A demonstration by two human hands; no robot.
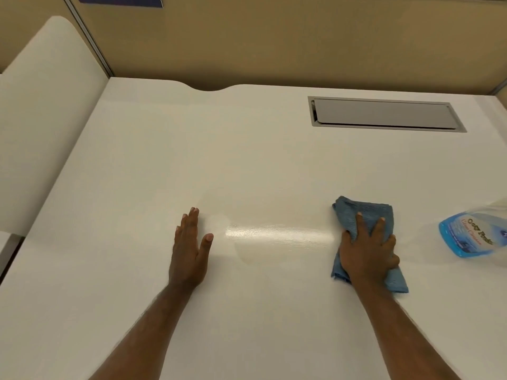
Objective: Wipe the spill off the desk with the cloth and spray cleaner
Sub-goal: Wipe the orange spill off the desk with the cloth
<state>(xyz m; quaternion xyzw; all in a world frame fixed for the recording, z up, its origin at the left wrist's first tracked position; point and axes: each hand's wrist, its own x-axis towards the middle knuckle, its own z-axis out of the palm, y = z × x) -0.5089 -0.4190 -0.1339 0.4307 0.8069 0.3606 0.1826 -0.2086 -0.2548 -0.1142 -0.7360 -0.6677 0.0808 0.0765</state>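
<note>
Beneath the gripping right hand (367, 253) lies the cloth (352, 211); left hand (189, 250) rests flat

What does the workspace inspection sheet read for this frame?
Surface: white desk, glossy wet streak between the hands.
Job's things: blue cloth under the right hand; spray bottle at right edge, partly cut off.
Clutter: nothing seen.
Hands: left hand flat on desk, fingers straight; right hand holds the cloth down, outer fingers curled.
Cables: nothing seen; grey hatch set in desk, far right.
Surroundings: tan partition behind; blue sign top left.
</note>
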